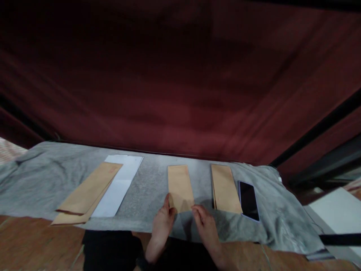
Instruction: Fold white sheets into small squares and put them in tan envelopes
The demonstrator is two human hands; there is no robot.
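Observation:
A brown paper envelope (pixel 179 184) lies lengthwise in front of me on the grey cloth, with faint red print near its far right corner. My left hand (pixel 163 220) grips its near left edge, the thumb on top. At the near right corner, my right hand (pixel 205 225) has its fingertips pinched together against the paper. Just right of that hand is a small pile of brown envelopes (pixel 225 188). Farther left, more brown envelopes (pixel 88 188) overlap some white sheets of paper (pixel 121 190) that show a crease across them.
A phone with a purple edge (pixel 249 200) lies beside the right envelope pile, its screen dark. Grey cloth (pixel 152 177) covers the low surface. Dark red fabric (pixel 169 94) rises behind it, with black bars at the sides. Tiled floor (pixel 34 244) shows below.

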